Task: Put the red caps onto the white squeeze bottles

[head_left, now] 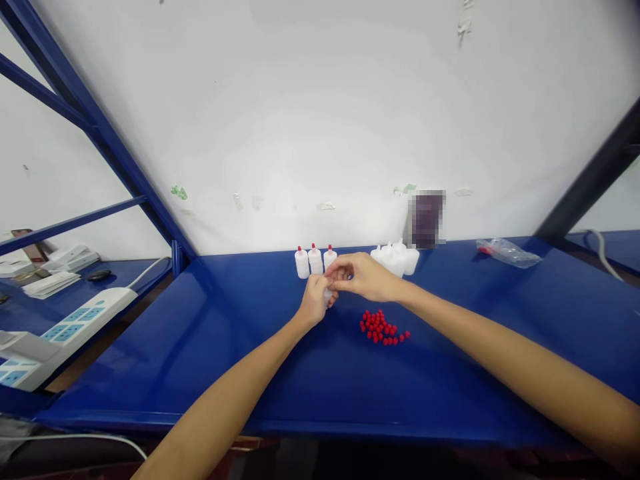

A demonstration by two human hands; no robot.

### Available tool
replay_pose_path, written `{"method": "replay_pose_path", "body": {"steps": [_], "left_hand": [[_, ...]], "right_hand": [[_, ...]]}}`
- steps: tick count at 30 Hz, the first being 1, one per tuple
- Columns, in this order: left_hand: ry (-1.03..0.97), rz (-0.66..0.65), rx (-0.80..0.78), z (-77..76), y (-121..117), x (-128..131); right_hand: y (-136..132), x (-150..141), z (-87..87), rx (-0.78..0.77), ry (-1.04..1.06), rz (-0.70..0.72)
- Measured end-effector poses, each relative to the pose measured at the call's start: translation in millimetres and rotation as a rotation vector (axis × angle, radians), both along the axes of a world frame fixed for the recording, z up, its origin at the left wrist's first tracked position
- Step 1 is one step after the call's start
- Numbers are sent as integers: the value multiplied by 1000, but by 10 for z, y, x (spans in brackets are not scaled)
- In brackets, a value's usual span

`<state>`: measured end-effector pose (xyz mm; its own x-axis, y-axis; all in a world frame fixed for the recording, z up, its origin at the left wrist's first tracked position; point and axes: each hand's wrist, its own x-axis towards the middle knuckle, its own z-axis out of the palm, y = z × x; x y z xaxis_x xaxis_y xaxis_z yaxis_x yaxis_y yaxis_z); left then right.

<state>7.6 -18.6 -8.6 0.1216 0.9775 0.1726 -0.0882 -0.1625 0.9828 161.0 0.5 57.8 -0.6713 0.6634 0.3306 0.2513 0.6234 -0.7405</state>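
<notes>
Gripping one white bottle [327, 297], roughly upright: left hand [314, 301], fingers closed round its body; at its top, right hand [369, 277], fingertips pinched together, contents hidden, nearer the loose red caps [378, 327] on blue table [200, 333].

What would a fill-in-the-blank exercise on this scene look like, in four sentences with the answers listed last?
The bottle in the left hand, at the fingers of the right hand, is coloured ____.
In the row of capped bottles, ____ can be seen.
The loose caps lying on the table are coloured ____.
The tabletop is coloured ____.

Missing words, in order: white; three; red; blue.
</notes>
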Motion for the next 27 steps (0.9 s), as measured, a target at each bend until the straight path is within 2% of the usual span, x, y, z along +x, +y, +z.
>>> {"method": "replay_pose_path", "body": {"steps": [4,6,9,12,15,18,23,27], "left_hand": [[58,21,90,14,-9,-3],[72,82,87,19,1,-9],[174,216,68,28,19,-35],[356,276,104,41,22,-65],[472,298,161,48,18,-75],[492,283,192,45,16,-68],[409,243,153,64,-15,-41],[409,190,202,82,-41,-49]], "right_hand": [[-12,37,79,85,-100,-17],[15,77,148,100,-134,-71],[128,146,203,218,-205,-296],[285,173,129,321,-323,-464],[407,142,-24,324,-410,-460],[462,108,-125,305,-432,-426],[479,140,-130,276,-456,-357],[445,158,-101,273,-486,-312]]}}
